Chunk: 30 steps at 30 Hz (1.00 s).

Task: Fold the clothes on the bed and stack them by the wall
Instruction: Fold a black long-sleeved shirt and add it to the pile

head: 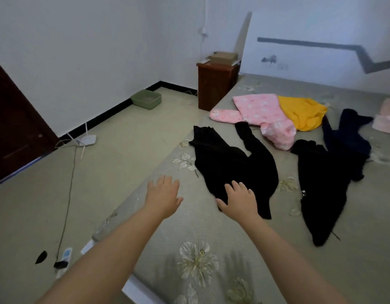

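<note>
Unfolded clothes lie scattered on the bed point(211, 227), which has a grey-green flowered cover. Nearest is a black pair of trousers point(233, 163). My right hand point(240, 199) is over its near end with straight spread fingers; whether it touches is unclear. My left hand point(163, 196) is open above the bed edge, left of the trousers, holding nothing. A second black garment point(321, 189) lies to the right, a dark blue one point(347, 132) behind it. Farther back lie a pink patterned jacket point(262, 113) and a yellow garment point(303, 113).
A pale pink folded item point(387, 119) sits at the right edge of the bed. A brown nightstand point(216, 84) stands by the headboard wall. On the floor are a green basin point(146, 98), a white router point(86, 140) with cable, and a power strip point(65, 255).
</note>
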### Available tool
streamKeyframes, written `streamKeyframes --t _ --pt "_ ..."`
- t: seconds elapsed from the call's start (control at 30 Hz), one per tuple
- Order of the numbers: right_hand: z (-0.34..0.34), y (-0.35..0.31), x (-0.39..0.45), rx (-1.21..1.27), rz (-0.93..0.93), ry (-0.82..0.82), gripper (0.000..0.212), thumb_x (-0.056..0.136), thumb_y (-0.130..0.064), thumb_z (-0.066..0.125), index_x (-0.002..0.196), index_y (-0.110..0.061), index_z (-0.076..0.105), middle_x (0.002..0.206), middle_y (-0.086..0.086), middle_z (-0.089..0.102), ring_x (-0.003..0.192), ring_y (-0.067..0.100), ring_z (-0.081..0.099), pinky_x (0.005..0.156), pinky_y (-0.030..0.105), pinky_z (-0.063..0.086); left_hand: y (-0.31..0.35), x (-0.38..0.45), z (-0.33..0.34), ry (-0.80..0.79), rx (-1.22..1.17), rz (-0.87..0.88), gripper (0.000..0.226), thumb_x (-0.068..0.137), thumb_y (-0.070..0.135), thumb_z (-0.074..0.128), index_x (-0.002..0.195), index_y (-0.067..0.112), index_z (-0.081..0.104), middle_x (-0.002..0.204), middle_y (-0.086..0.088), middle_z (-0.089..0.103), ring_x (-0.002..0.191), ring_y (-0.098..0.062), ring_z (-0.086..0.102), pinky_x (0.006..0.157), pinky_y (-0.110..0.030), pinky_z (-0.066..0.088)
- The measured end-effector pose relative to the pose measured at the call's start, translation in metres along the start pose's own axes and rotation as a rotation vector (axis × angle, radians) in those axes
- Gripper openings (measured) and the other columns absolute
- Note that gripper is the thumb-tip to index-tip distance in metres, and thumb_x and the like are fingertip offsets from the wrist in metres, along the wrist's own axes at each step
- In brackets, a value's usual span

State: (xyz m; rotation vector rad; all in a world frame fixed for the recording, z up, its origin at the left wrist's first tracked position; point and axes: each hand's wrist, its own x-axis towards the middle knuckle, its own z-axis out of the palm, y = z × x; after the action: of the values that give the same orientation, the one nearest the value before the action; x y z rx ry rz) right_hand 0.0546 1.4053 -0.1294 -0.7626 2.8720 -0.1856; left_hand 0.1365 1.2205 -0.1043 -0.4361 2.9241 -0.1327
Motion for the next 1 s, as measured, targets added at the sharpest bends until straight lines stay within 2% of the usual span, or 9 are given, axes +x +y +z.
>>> streamKeyframes --t 0.23,0.43,0.6,0.7,0.77,0.83,0.9,1.0 --pt "0.071 0.019 0.113 0.076 0.175 -0.068 0.058 0.092 -0.048 0.04 0.138 -0.013 0.034 0.147 0.007 0.033 0.138 0.024 0.024 0.109 0.041 0.026 -0.026 0.134 0.063 -0.069 -0.01 0.105 0.053 0.094 0.044 0.038 0.138 0.016 0.028 0.144 -0.004 0.03 0.136 -0.022 0.023 0.109 -0.043 0.023" --pt "0.162 0.055 0.176 0.029 0.346 -0.089 0.061 0.093 -0.046 0.042 0.142 -0.012 0.029 0.151 0.01 0.026 0.141 0.026 0.019 0.113 0.042 0.022 -0.012 0.227 0.167 -0.086 -0.083 0.158 0.058 0.093 0.043 0.04 0.14 0.01 0.031 0.15 -0.012 0.024 0.14 -0.025 0.017 0.111 -0.044 0.017" --pt "0.237 0.079 0.204 0.018 0.436 -0.073 0.062 0.093 -0.046 0.04 0.143 -0.012 0.027 0.153 0.011 0.019 0.142 0.026 0.014 0.114 0.042 0.016 0.015 0.26 0.256 -0.069 -0.264 0.244 0.055 0.089 0.034 0.054 0.127 -0.005 0.048 0.139 -0.025 0.041 0.132 -0.038 0.034 0.106 -0.054 0.023" --pt "0.263 0.081 0.218 0.084 0.505 -0.015 0.061 0.092 -0.044 0.044 0.141 -0.008 0.033 0.152 0.014 0.022 0.142 0.027 0.016 0.114 0.044 0.015 0.018 0.267 0.287 -0.091 -0.304 0.247 0.065 0.086 0.043 0.031 0.127 -0.004 0.049 0.138 -0.024 0.042 0.132 -0.038 0.035 0.108 -0.054 0.019" --pt "0.273 0.077 0.221 0.136 0.531 0.103 0.052 0.089 -0.034 0.055 0.127 0.0 0.05 0.138 0.022 0.044 0.131 0.034 0.038 0.106 0.048 0.029 0.017 0.269 0.298 -0.071 -0.32 0.256 0.067 0.084 0.042 0.028 0.124 -0.004 0.052 0.135 -0.025 0.046 0.129 -0.04 0.039 0.106 -0.055 0.02" --pt "0.277 0.07 0.221 0.147 0.524 0.305 0.032 0.079 -0.022 0.066 0.096 0.005 0.066 0.099 0.024 0.065 0.094 0.039 0.062 0.079 0.047 0.049 0.016 0.271 0.3 -0.07 -0.329 0.253 0.065 0.082 0.041 0.03 0.121 -0.004 0.054 0.133 -0.026 0.047 0.127 -0.04 0.041 0.105 -0.054 0.021" --pt "0.272 0.065 0.218 0.149 0.507 0.371 0.026 0.077 -0.023 0.065 0.075 0.003 0.065 0.069 0.016 0.064 0.064 0.034 0.063 0.059 0.037 0.05 0.015 0.273 0.299 -0.078 -0.337 0.246 0.064 0.081 0.041 0.031 0.12 -0.004 0.055 0.132 -0.026 0.048 0.127 -0.04 0.041 0.105 -0.054 0.02" --pt "0.267 0.065 0.199 0.156 0.423 0.305 0.036 0.075 -0.034 0.062 0.075 0.002 0.066 0.063 0.013 0.062 0.057 0.03 0.061 0.056 0.035 0.049 0.016 0.274 0.296 -0.104 -0.338 0.252 0.065 0.081 0.041 0.03 0.119 -0.005 0.055 0.132 -0.027 0.048 0.127 -0.041 0.041 0.104 -0.057 0.021"
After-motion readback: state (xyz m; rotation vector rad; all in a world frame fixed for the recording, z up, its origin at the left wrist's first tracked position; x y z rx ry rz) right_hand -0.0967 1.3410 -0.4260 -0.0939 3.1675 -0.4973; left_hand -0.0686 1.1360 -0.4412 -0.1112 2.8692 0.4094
